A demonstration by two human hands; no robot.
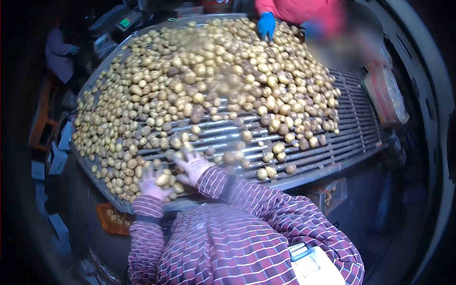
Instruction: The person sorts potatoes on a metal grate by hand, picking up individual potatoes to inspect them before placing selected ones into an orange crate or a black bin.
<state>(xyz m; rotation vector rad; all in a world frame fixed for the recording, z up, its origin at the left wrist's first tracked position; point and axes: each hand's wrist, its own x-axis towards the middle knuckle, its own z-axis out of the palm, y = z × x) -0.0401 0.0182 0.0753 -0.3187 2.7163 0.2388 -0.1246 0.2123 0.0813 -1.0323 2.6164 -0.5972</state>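
Note:
Potatoes (pixel 156 76) lie spread over a slatted metal table (pixel 354 109). Gloved, my left hand (pixel 154 183) is at the near edge of the table among the potatoes, fingers spread against them. A yellow potato (pixel 163 179) is right beside its fingers, between the two hands. My right hand (pixel 191 167), gloved too, reaches over the slats a little further right, fingers apart and touching potatoes at their tips. Neither hand is closed round a potato.
Across the table a co-worker's blue-gloved hand (pixel 266 26) touches the potatoes. Another person (pixel 59 54) stands at the far left. An orange crate (pixel 113 219) with potatoes is below the near left edge, a clear bin (pixel 336 194) below the near right. A sack (pixel 384 95) lies at the right.

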